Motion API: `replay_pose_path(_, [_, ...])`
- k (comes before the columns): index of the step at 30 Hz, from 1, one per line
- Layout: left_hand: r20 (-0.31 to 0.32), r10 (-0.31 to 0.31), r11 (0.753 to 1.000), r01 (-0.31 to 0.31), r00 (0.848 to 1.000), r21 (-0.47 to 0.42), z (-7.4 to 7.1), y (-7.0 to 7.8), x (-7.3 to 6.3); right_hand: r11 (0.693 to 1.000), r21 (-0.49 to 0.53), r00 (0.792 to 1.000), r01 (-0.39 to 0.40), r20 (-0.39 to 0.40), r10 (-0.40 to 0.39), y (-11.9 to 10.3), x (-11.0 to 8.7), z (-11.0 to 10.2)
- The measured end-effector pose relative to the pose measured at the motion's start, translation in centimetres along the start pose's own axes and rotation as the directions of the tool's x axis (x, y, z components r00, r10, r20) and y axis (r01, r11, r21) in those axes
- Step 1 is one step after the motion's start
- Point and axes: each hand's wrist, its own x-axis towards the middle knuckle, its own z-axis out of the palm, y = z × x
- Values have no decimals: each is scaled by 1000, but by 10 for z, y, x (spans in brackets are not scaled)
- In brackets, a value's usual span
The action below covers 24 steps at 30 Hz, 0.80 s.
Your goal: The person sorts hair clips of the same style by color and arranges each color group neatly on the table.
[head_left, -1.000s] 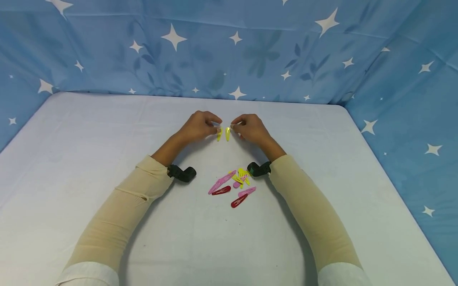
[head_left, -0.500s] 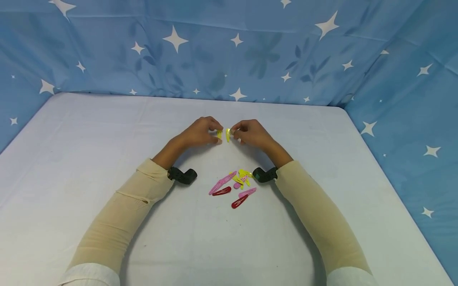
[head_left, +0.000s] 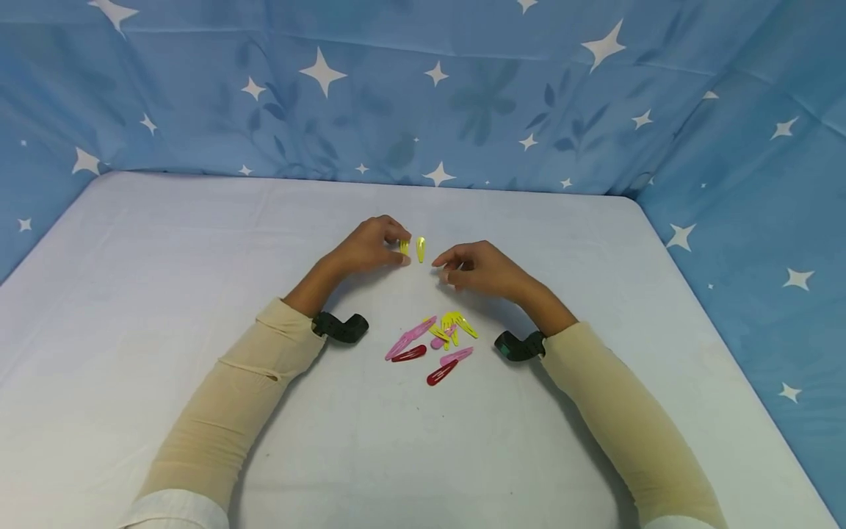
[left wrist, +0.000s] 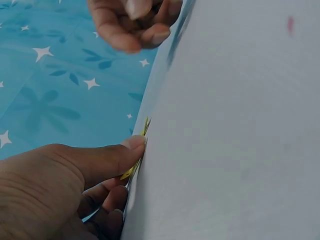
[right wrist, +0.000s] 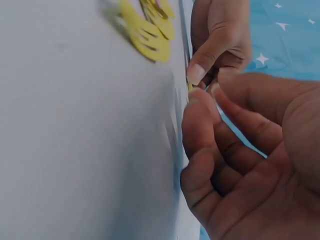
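Two yellow snap hair clips stand side by side near the table's far middle. My left hand (head_left: 370,246) holds the left yellow hair clip (head_left: 405,247) between thumb and fingers, partly covering it; in the left wrist view the thumb lies against that clip (left wrist: 143,132). Just to its right, the other yellow hair clip (head_left: 421,250) lies untouched. My right hand (head_left: 485,270) hovers to the right and nearer, fingers loosely bent, with nothing in it. Between my forearms lies a small pile of yellow hair clips (head_left: 465,325), pink hair clips (head_left: 410,338) and red hair clips (head_left: 441,372).
A white cloth covers the table (head_left: 357,441). Behind it and along the right hangs a blue curtain (head_left: 396,95) with white stars. Dark wrist cameras (head_left: 340,328) jut inward from both sleeves.
My right hand has let go of the right yellow clip and drawn back to the right and nearer. The left hand dipped slightly, its thumb and fingers spreading along the left clip.
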Motion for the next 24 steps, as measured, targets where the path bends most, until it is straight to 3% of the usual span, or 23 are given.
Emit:
replay_pose_path(11, [-21, 30, 999, -29, 999, 32, 0, 3, -2, 998, -1, 988, 63, 141, -62, 10, -44, -6])
replay_pose_path(24, [-35, 16, 999, -14, 999, 49, 3, 1, -2, 995, -12, 976, 96, 199, -92, 12, -51, -1])
